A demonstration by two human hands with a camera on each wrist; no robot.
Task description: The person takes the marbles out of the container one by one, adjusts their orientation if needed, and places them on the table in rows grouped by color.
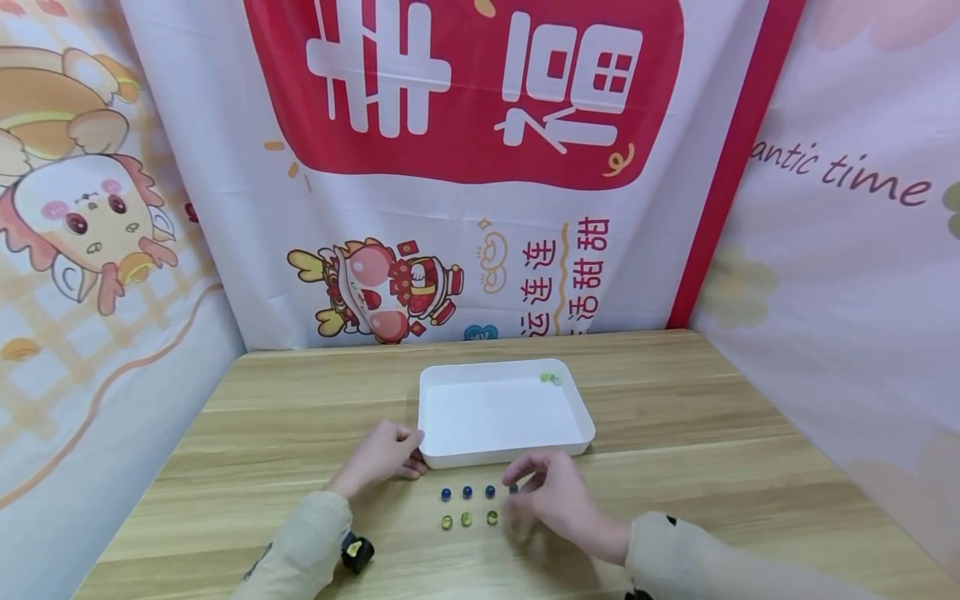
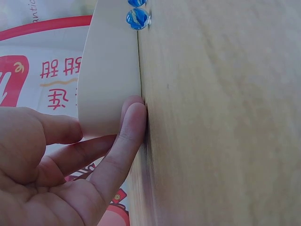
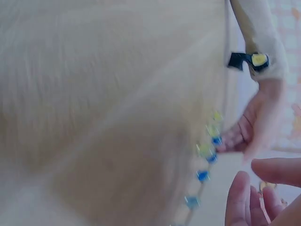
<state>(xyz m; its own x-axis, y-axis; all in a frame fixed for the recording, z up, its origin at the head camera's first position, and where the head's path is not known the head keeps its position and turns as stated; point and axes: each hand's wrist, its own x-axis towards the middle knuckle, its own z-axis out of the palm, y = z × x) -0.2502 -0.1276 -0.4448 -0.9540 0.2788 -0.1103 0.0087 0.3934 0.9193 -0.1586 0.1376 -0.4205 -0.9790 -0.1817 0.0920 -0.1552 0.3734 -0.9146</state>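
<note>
A white tray (image 1: 431,460) stands on the table. At its front left corner my left hand (image 1: 386,457) grips the wall, thumb at the rim and fingers low on the outside, as the left wrist view shows on the tray (image 2: 110,70). In front lie several blue marbles (image 1: 467,492) in a row, with three yellow-green marbles (image 1: 467,518) in a nearer row. My right hand (image 1: 555,500) hovers by the right end of these rows, partly covering a dark blue marble (image 1: 513,489). In the right wrist view its thumb (image 3: 277,170) and fingers are apart, with nothing visible between them.
A few pale green marbles (image 1: 551,378) sit in the tray's far right corner. Wood-grain tabletop (image 1: 315,400) surrounds the tray. A printed cloth (image 1: 480,250) hangs behind the table, with more cloth at both sides. A black strap device (image 1: 357,552) is on the left wrist.
</note>
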